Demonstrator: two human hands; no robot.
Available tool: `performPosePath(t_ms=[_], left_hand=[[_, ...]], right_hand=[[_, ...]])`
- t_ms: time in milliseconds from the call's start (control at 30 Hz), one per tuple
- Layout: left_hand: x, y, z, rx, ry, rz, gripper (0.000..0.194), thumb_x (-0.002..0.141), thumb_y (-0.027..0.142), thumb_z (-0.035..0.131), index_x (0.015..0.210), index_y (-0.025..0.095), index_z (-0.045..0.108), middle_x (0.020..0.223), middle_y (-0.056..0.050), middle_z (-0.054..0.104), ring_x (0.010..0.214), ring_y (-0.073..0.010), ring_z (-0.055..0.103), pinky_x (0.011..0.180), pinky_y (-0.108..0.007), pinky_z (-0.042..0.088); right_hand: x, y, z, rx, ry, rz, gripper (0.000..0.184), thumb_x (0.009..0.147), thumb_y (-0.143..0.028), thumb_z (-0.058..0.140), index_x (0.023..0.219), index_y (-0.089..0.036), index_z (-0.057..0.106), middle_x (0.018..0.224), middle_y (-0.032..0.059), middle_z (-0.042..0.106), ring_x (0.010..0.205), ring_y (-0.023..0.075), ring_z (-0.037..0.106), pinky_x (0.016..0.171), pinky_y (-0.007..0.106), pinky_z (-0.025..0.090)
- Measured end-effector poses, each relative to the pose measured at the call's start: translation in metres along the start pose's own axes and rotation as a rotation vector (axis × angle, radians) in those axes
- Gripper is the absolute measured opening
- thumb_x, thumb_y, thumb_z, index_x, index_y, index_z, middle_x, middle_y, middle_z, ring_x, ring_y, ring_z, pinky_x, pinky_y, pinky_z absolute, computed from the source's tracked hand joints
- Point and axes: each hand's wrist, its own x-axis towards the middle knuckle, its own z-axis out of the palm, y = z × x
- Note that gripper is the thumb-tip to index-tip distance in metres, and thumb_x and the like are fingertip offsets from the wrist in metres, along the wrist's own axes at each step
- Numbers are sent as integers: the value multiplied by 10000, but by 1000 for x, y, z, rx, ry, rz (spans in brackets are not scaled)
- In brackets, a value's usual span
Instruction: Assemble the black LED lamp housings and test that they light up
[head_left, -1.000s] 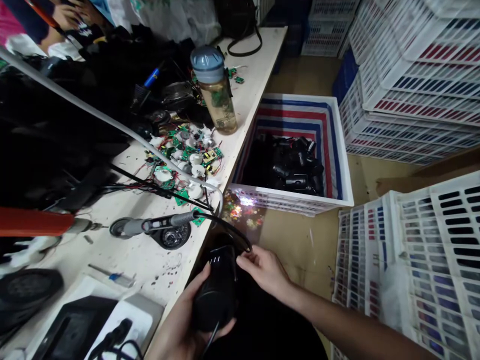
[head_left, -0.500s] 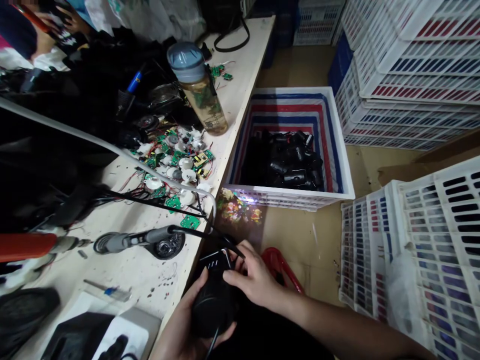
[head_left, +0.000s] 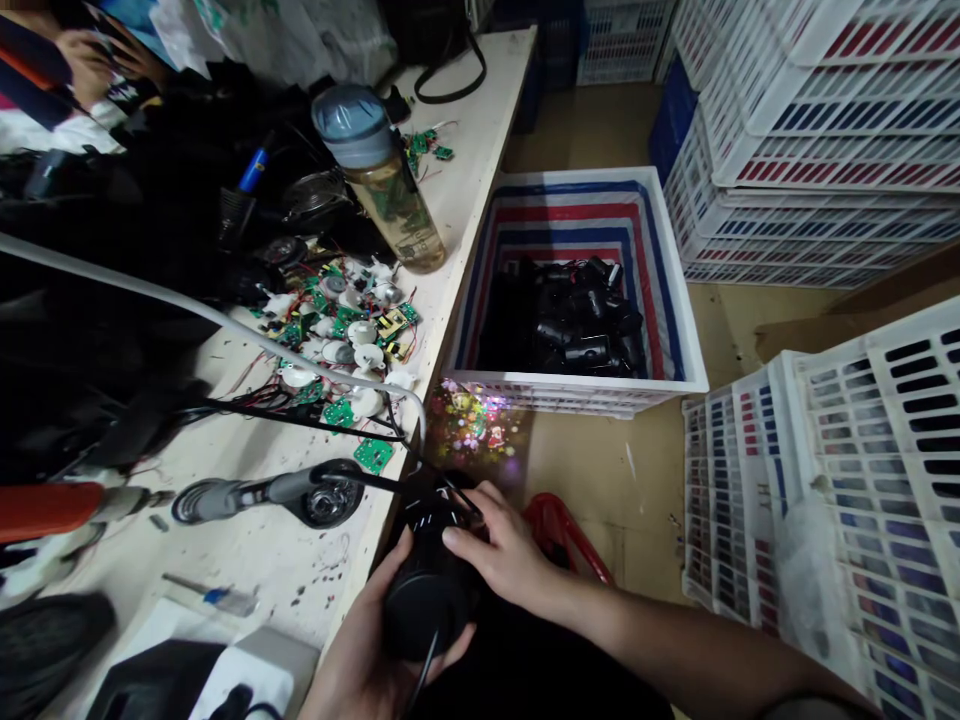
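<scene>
A black rounded device with a cord, apparently a projector lamp [head_left: 426, 612], is held low in front of me, past the table's edge. My left hand [head_left: 367, 635] wraps its left side and underside, thumb along the top. Gripping its far right side is my right hand [head_left: 504, 548], thumb on top and fingers beside a black cable. A thin grey cord [head_left: 427, 660] lies across the device's near face. Beyond it, a coloured light pattern [head_left: 480, 425] falls on the floor. Left of my hands, a grey-handled tool [head_left: 247, 497] lies by a round black part [head_left: 330, 495].
The white table [head_left: 300, 560] bears a pile of circuit boards and motors [head_left: 352, 340], a drink bottle [head_left: 386, 190] and an orange-handled tool [head_left: 52, 510]. A lined crate [head_left: 585, 385] of black parts, a red stool [head_left: 570, 535] and stacked white crates [head_left: 817, 150] stand right. Another person's hands [head_left: 90, 65] show top left.
The coloured light pattern on the floor looks brighter and larger. Both hands keep hold of the device, and its top has turned slightly. The view has shifted a little.
</scene>
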Motion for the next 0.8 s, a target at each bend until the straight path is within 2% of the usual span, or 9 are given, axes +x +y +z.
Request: performPosePath(t_ms=[233,467,800], left_hand=[[2,0,-1,14,27,19,256,842,311,678,1035,145,651,738,-100,731,582,-244,696,524,-434,606],[-1,1,0,18,36,15,219,828,296,699,964,134,647,703,-107,724,555,-227,676,515,-423,601],[-5,0,3,-11,46,42,185,825,273,704,963,163,651,665,-60,703,504,-194,642,496,-428,595]], right_hand=[[-1,-2,1,-27,-2,20,191,831,-182,645,1021,-200,655,901,-2,534,835,155,549,750,265,431],[-1,-2,1,-15,-7,14,154,840,-182,638,991,-217,647,899,-5,526,849,158,555,782,273,446],[-3,1,3,3,-3,13,218,847,-172,638,1058,-229,628,975,10,545,924,172,567,849,299,459]])
